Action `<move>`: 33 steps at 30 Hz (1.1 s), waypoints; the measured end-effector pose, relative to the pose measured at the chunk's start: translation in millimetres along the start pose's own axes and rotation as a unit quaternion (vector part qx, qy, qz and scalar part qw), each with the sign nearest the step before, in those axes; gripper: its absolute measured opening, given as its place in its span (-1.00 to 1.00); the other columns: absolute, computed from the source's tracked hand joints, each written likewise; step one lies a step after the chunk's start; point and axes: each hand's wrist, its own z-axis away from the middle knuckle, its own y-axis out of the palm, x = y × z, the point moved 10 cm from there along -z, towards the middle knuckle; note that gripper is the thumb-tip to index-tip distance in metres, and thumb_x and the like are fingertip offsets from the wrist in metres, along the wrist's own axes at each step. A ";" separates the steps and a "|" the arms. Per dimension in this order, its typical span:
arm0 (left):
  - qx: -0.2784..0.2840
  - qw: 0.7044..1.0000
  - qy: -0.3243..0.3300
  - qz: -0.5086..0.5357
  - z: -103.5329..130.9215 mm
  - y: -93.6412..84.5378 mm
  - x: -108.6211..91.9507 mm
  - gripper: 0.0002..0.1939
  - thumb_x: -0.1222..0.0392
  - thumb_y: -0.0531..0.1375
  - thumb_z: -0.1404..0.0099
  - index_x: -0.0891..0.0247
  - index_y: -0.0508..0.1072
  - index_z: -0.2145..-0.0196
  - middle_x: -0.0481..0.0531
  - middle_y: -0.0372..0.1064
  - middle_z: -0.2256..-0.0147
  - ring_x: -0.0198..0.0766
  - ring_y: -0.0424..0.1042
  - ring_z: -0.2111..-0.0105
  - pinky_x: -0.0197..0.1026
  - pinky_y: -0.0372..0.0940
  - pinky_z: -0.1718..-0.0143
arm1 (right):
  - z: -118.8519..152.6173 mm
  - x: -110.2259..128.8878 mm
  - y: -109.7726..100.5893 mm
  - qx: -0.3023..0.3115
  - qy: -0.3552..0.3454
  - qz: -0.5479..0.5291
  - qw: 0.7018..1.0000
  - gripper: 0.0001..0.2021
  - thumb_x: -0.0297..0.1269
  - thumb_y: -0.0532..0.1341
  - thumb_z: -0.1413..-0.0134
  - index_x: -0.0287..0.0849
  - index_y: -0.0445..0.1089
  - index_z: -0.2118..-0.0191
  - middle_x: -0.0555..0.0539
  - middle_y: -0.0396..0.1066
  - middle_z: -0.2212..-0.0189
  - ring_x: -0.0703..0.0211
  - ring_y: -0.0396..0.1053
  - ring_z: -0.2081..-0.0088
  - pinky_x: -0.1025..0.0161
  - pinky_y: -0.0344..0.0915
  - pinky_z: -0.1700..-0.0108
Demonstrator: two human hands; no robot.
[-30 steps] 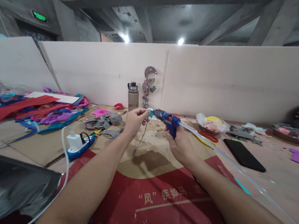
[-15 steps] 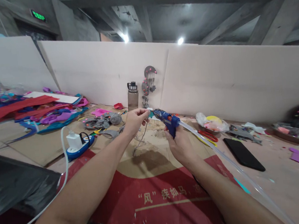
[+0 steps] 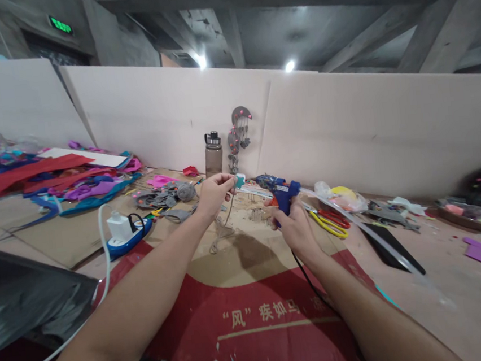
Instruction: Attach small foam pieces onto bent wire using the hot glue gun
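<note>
Between the thumb and fingers of my left hand (image 3: 218, 194) is a small teal cut-out piece (image 3: 239, 181). A thin grey cord (image 3: 229, 221) hangs below that hand and curls onto the cardboard. My right hand (image 3: 293, 223) is wrapped around the handle of a blue hot glue gun (image 3: 283, 195). Its dark, crusted nozzle end points left, a short gap away from the teal piece. From the gun's back runs a long clear glue stick (image 3: 364, 228), slanting down to the right. A black cable (image 3: 304, 273) drops from the handle.
Red and yellow scissors (image 3: 330, 224) and a black phone (image 3: 391, 248) lie at the right. A power strip (image 3: 129, 239) with a white plug sits left. Behind my hands stand a bottle (image 3: 213, 156) and a grey moon-shaped hanging ornament (image 3: 240, 115). Coloured felt scraps (image 3: 83, 187) pile up far left.
The glue gun in my right hand has drawn back to the right, away from my left fingers. The teal piece now shows plainly. My left hand has barely shifted.
</note>
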 end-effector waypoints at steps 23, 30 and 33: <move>0.082 0.884 0.306 -0.344 60.7 65.0 -60.2 -0.91 0.28 0.16 -0.21 0.24 0.47 0.34 0.03 0.38 0.35 -0.32 0.29 0.43 -0.27 0.20 0.31 | 8.8 12.7 29.8 0.036 0.057 -0.250 0.966 -0.63 -0.12 0.24 0.04 -0.07 0.06 0.19 0.01 0.38 0.31 0.22 0.39 0.29 0.23 0.33 0.23; 0.079 0.894 0.282 -0.339 66.0 73.1 -57.4 -0.93 0.28 0.18 -0.21 0.24 0.48 0.37 -0.02 0.43 0.45 -0.34 0.36 0.45 -0.29 0.24 0.34 | 4.0 -4.1 20.7 0.011 0.090 -0.233 0.968 -0.77 -0.16 0.19 0.02 -0.09 0.15 0.29 0.12 0.20 0.46 0.34 0.18 0.50 0.38 0.16 0.51; 0.066 0.919 0.250 -0.296 62.2 68.6 -51.6 -0.91 0.29 0.19 -0.19 0.26 0.48 0.32 -0.02 0.47 0.42 -0.35 0.41 0.43 -0.31 0.29 0.34 | 2.1 0.5 13.1 0.003 0.063 -0.178 0.982 -0.85 -0.18 0.16 -0.02 -0.13 0.22 0.34 0.08 0.21 0.45 0.32 0.17 0.48 0.36 0.15 0.48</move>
